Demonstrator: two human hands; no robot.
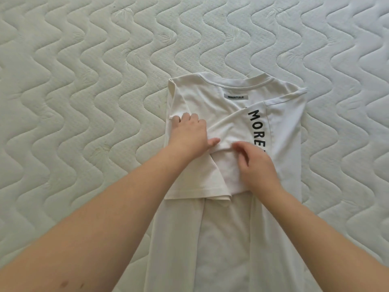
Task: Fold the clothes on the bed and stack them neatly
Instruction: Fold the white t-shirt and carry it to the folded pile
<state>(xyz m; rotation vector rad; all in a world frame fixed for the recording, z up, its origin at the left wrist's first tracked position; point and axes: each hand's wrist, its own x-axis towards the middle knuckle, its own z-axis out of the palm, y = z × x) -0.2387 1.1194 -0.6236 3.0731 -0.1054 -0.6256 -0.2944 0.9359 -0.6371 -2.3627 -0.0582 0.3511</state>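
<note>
A white T-shirt (pixel 210 98) lies on the bed with its collar away from me and both sides folded inward. Black letters reading MORE run down the folded right side. A small label sits below the collar. My left hand (pixel 189 133) rests on the left sleeve, its fingertips tucked under a fold of fabric and the thumb stretched to the right. My right hand (pixel 255 161) pinches the edge of the right sleeve near the shirt's middle. The shirt's lower part runs down between my forearms and out of the frame.
The quilted white mattress (pixel 84 81) with a wavy stitch pattern fills the view on all sides of the shirt. No other clothes are in view.
</note>
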